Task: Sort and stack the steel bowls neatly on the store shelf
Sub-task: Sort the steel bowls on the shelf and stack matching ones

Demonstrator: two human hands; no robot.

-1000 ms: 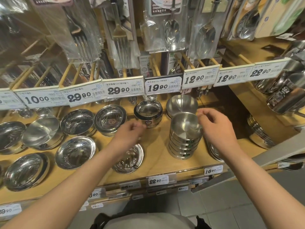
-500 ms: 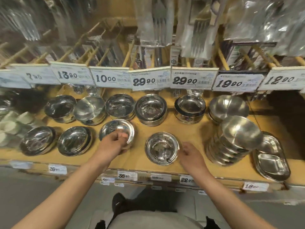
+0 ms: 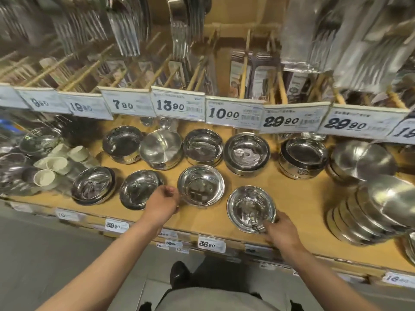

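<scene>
Two loose steel bowls at the front edge of the shelf [image 3: 298, 205], both in hand. Front bowl [image 3: 251, 208] nearest the front edge, gripped at its near rim by the right hand [image 3: 281, 231], fingers curled against the rim. Second bowl [image 3: 201, 185] just behind and to the left, pinched at its left rim by the left hand [image 3: 162, 202]. Neither bowl nested yet.

Judged status: partly complete. Tall leaning stack [image 3: 368, 212] toward the right end of the shelf already built; back row of bowls [image 3: 247, 152] along the rear edge standing in short stacks. Remaining: the two held bowls plus two more single-looking bowls [image 3: 94, 185] at the front left, still to be matched by size and nested.

Legible writing: price tags [image 3: 233, 113] on the rail above, reading 7.90, 13.90, 10.00, 29.90, 29.90; tags farther left blurred. Front-edge labels [image 3: 211, 243] reading 36.90 and 39.90. Small print and bowl stickers unreadable.
</scene>
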